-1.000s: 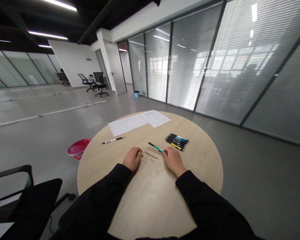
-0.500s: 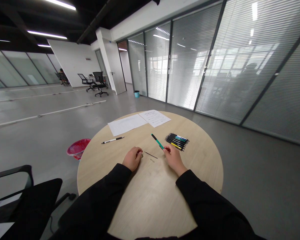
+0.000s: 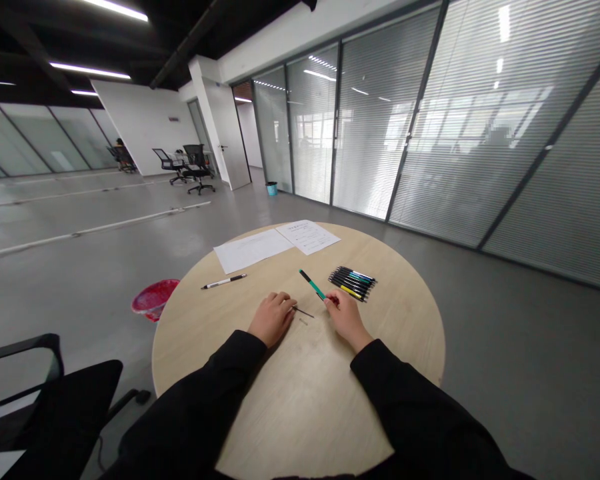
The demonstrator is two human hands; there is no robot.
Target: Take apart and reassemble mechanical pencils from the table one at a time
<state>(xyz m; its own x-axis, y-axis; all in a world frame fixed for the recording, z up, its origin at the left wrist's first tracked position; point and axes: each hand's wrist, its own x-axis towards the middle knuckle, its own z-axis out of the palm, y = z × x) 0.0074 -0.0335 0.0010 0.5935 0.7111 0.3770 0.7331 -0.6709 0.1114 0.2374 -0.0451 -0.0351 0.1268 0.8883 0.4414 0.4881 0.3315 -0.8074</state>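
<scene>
My right hand (image 3: 347,317) is closed around the lower end of a green pen barrel with a black end (image 3: 311,283), which tilts up and to the left above the table. Fingers curled, my left hand (image 3: 273,319) rests low on the table with its fingertips at the left end of a thin dark pen refill (image 3: 305,312). Those fingertips cover that end of the refill. Just below it lies a small spring (image 3: 303,321). Beside my right hand is a row of several pens (image 3: 353,283), mostly black, with one yellow.
Two paper sheets (image 3: 255,249) lie at the far side of the round table (image 3: 300,413). A white and black pen (image 3: 224,281) lies at the left. On the floor are a red basin (image 3: 155,297) and, at lower left, a black chair (image 3: 75,407).
My left hand has moved right, onto the left end of the refill. A small piece seen at its fingertips before is now hidden. My right hand still holds the green barrel, nearly unmoved.
</scene>
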